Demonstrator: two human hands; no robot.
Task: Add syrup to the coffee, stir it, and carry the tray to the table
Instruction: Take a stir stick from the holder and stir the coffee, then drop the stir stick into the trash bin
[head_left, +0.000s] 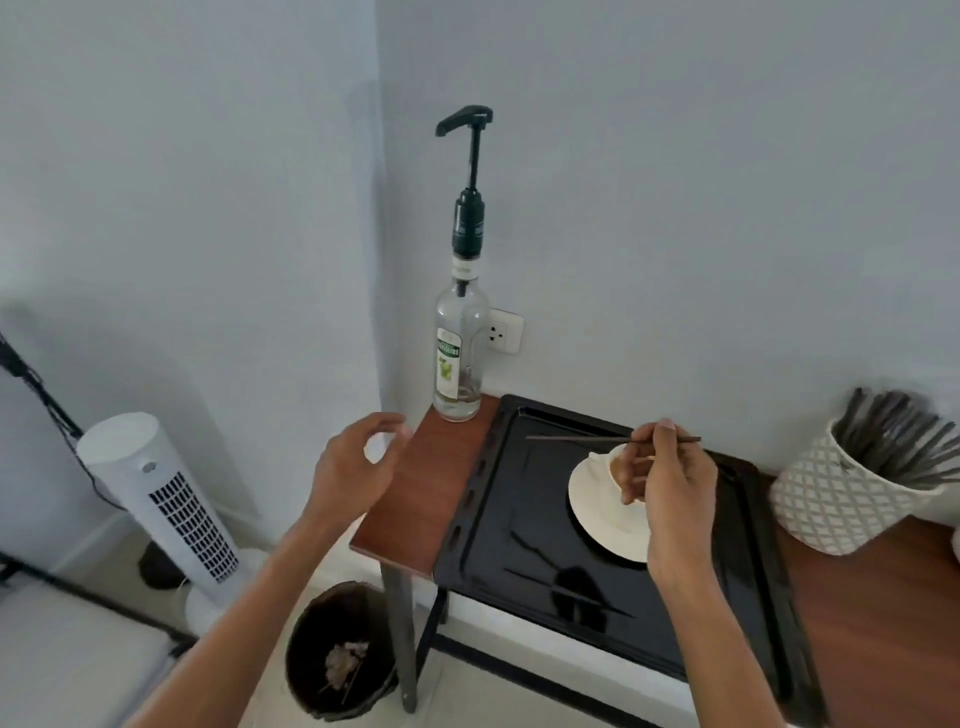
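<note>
A white cup of coffee (610, 467) stands on a white saucer (597, 512) on the black tray (524, 566). My right hand (670, 488) hovers over the cup, pinching a thin dark stir stick (571, 439) that lies level above the cup's rim. A clear syrup bottle (460, 353) with a tall dark pump stands upright at the table's back left corner, beside the tray. My left hand (353, 467) floats open left of the table edge, below and left of the bottle, touching nothing.
The tray rests on a brown wooden table (431, 499) against the wall. A white patterned pot (841, 499) with several dark sticks stands to the right. On the floor are a dark bin (337, 649) and a white tower fan (166, 499).
</note>
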